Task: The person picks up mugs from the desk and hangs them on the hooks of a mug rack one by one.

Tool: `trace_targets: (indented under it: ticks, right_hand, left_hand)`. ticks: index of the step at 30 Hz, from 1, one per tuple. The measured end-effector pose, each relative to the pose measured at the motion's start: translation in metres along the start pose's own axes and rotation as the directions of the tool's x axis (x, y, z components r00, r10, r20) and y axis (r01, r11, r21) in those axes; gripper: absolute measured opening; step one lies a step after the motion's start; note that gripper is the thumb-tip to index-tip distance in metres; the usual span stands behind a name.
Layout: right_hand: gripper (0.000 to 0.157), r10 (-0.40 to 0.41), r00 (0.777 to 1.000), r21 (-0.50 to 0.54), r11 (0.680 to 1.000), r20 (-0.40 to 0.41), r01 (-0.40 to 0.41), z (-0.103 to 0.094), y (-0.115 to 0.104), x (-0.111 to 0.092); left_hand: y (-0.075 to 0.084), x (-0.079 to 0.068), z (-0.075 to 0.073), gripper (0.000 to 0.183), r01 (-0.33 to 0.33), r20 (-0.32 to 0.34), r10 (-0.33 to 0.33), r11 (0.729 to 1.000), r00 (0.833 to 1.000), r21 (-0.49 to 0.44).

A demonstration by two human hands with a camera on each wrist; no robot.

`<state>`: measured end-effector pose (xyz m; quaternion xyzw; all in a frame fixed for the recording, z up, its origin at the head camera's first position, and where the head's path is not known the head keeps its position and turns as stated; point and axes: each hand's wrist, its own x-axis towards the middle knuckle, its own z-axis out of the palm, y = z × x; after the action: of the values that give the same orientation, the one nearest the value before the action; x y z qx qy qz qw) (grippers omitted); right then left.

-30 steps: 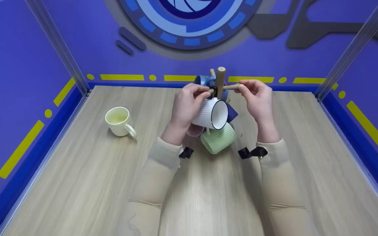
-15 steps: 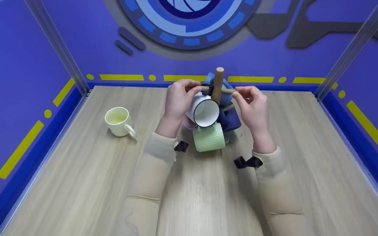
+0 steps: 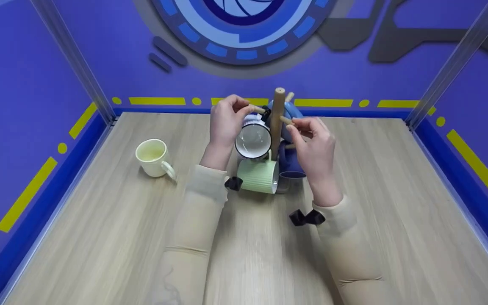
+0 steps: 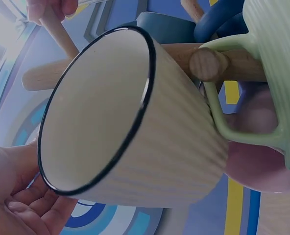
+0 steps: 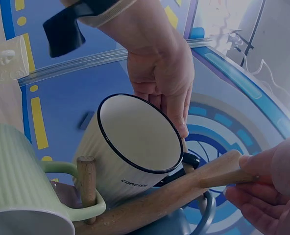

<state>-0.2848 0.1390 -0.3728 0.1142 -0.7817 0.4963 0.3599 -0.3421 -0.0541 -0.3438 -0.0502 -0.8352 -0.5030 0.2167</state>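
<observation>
A wooden mug tree (image 3: pixel 277 127) stands at the back middle of the table, hung with several mugs. My left hand (image 3: pixel 225 123) pinches the upper left peg (image 3: pixel 256 109), where a white ribbed mug (image 3: pixel 253 142) with a black rim hangs by its black handle. Between thumb and fingers of my right hand (image 3: pixel 318 148) is the tip of the upper right peg (image 5: pixel 228 178), which carries no mug. Below the white mug hangs a light green mug (image 3: pixel 256 176). A dark blue mug (image 3: pixel 290 163) hangs by my right hand, partly covered by it. Behind the post is a blue mug (image 3: pixel 293 112).
A pale yellow mug (image 3: pixel 153 157) stands upright on the table (image 3: pixel 112 220) at the left. The left wrist view also reveals a pink mug (image 4: pixel 257 169) on the tree, behind the green one. Blue panels (image 3: pixel 121 55) wall in the back and both sides.
The mug tree has turned: the white and green mugs have swung left, and the dark blue mug has come round on the right. My right hand has moved left and nearer; my left hand slightly left.
</observation>
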Motion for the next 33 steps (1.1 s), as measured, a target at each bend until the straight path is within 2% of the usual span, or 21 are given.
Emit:
trace_targets:
  ticks: [9, 15, 21, 25, 30, 33]
  right_hand:
    - [0.02, -0.063, 0.998, 0.013, 0.998, -0.03, 0.063, 0.015, -0.004, -0.008]
    - [0.018, -0.142, 0.989, 0.004, 0.99, -0.026, 0.143, 0.025, -0.003, -0.008]
    - [0.017, -0.227, 0.973, -0.009, 0.974, -0.047, 0.227, 0.032, 0.0, -0.008]
    - [0.016, -0.239, 0.969, -0.009, 0.971, -0.058, 0.239, 0.034, -0.001, -0.007]
    - [0.017, -0.244, 0.967, 0.038, 0.968, -0.08, 0.247, 0.035, -0.001, -0.006]
    - [0.017, -0.255, 0.963, 0.049, 0.964, -0.084, 0.26, 0.037, 0.001, -0.006]
  left_hand:
    - [-0.003, 0.012, 0.01, 0.019, 0.027, -0.019, -0.027, 0.999, 0.999, 0.018]
    - [-0.007, 0.018, 0.015, 0.019, -0.015, -0.053, 0.016, 1.0, 0.998, 0.015]
    - [-0.015, 0.022, 0.023, 0.02, -0.051, -0.076, 0.047, 0.997, 0.996, -0.051]
    - [-0.018, 0.024, 0.025, 0.02, -0.053, -0.081, 0.048, 0.996, 0.996, -0.07]
    - [-0.018, 0.023, 0.023, 0.022, -0.051, -0.073, 0.049, 0.998, 0.996, -0.026]
    - [-0.019, 0.018, 0.02, 0.024, -0.073, -0.077, 0.073, 0.997, 0.994, -0.001]
